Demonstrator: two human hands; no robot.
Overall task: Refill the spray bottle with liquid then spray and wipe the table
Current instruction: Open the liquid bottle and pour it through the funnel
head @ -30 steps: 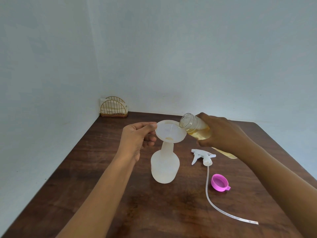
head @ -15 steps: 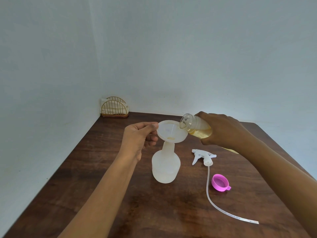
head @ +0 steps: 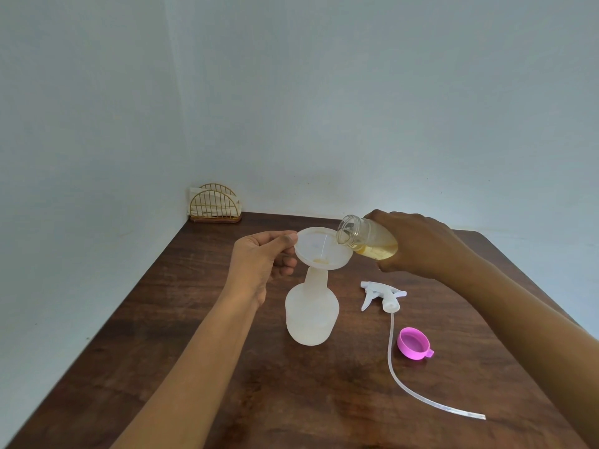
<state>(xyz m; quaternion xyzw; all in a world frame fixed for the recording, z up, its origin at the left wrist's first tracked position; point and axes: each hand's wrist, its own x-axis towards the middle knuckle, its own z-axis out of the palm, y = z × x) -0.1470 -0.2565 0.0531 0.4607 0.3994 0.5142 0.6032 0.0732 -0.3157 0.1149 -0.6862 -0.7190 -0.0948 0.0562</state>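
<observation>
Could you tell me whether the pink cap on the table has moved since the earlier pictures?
No. The pink cap lies in the same spot on the table, just right of the sprayer tube, as before.

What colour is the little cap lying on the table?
Pink; the cap shows clearly in the head view.

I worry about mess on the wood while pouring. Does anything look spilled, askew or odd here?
No spill shows on the table. The funnel sits tilted in the spray bottle, steadied by the left hand; the right hand tips the refill bottle over it. The sprayer head and pink cap lie loose, as expected.
</observation>
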